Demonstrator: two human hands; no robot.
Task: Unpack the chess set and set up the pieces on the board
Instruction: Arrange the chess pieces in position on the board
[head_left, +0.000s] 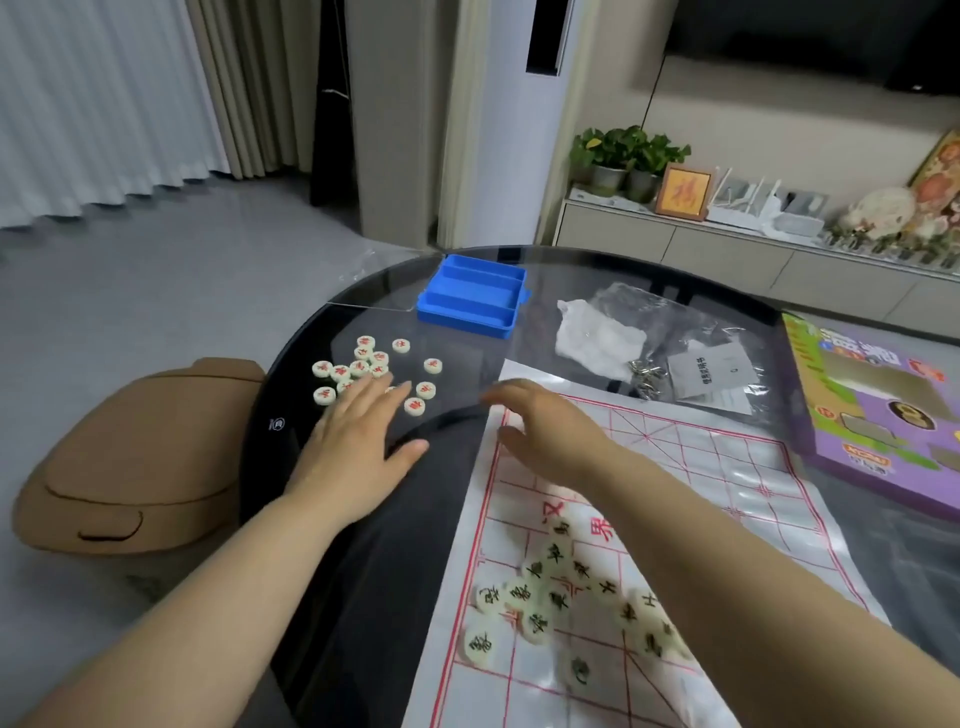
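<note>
The red pieces (371, 364) lie in a loose cluster on the table (363, 571), right at the fingertips of the left hand (358, 441) and just beyond them. The nearest few are partly covered by the fingers, and two more sit just to the right of the fingertips. This hand is released: palm down, fingers straight and slightly spread, thumb out to the right against the dark glass. It grips nothing. Its forearm runs back toward the lower left.

The board (701, 493), a thin white sheet with red lines, spreads under and to the right of the right hand (540, 426). That hand hovers over the board's far left corner, close beside the left hand's thumb but apart from it. It is palm down, with fingers loosely extended toward the left and the thumb tucked below. It is blurred, but nothing shows in its grasp. Its forearm crosses the board from the lower right.

The black pieces (561, 597) lie heaped on the board well behind the right hand, below its forearm and nearer the person.

A blue box (472, 296) lies open beyond both hands. A clear bag (675, 332) is beyond and to the right of the right hand, and a purple game box (872, 415) sits farther right. A tan stool (140, 467) stands left of the left hand, off the table.
</note>
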